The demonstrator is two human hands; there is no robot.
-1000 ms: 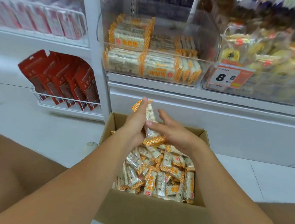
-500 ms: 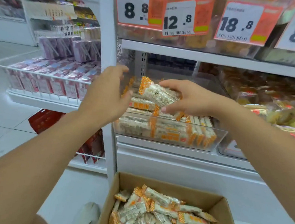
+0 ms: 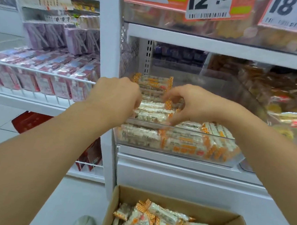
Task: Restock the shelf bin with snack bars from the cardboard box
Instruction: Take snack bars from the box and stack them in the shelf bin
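Both hands' curled fingers (image 3: 172, 96) grip snack bars (image 3: 151, 110) over the shelf bin (image 3: 176, 150).

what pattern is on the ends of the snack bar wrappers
Orange-and-white checks on the snack bars, clearest in the head view.

Both hands reach into the clear bin (image 3: 177, 146): left hand (image 3: 117, 95) and right hand (image 3: 194, 105) curl onto the stacked bars (image 3: 151, 110). Near, the box (image 3: 186, 204) holds loose bars.
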